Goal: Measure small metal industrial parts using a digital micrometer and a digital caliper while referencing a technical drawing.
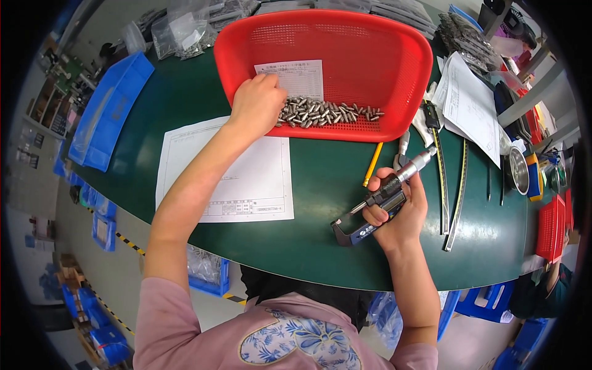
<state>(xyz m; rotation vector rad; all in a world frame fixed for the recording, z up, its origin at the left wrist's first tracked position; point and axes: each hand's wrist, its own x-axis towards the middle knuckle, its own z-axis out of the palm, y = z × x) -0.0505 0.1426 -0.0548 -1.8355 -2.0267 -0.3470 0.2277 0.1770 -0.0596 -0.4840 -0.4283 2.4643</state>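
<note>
My left hand [258, 106] reaches over the near left rim of a red plastic basket [364, 46]. Its fingers are curled, and whatever may be between them is hidden. Beside it, a pile of small shiny metal pins [327, 113] lies along the basket's near side. A printed sheet [308, 77] stands behind the pile, inside the basket. To the right, above the table, my right hand [404, 213] is wrapped round a digital micrometer [385, 191]. The micrometer's frame points down to the left and its thimble up to the right. Nothing shows in its jaws.
A drawing sheet [259, 179] lies under my left forearm on the green table [327, 246]. Right of the basket are a yellow pencil [372, 164], a caliper [439, 166], a steel rule [457, 197] and papers [472, 102]. A blue tray [111, 117] sits far left.
</note>
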